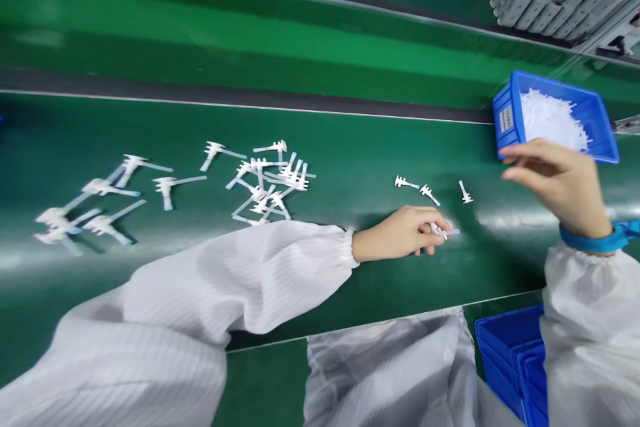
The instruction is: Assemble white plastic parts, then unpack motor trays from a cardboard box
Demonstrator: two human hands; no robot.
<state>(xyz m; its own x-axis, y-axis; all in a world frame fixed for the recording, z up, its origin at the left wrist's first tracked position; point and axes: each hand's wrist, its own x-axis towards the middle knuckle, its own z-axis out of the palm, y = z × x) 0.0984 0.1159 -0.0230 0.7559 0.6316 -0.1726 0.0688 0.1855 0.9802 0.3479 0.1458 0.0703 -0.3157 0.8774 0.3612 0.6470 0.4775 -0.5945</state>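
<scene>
Three small white toothed plastic pieces (427, 192): laid apart on the smooth green bench (350, 150), just beyond the left hand.
Left hand (410, 230): nearly closed in a pinch; a white plastic piece with a pale strip (437, 230) is held low, toward the bench's near edge.
Right hand (570, 177): thumb and fingers parted, nothing seen between them; poised before the blue plastic bin (595, 113) of slender white pieces (550, 120) at the bench's far edge.
Pinch: the white body is best steadied by the fingertips, the strip left uncovered, so its end can be watched.
</scene>
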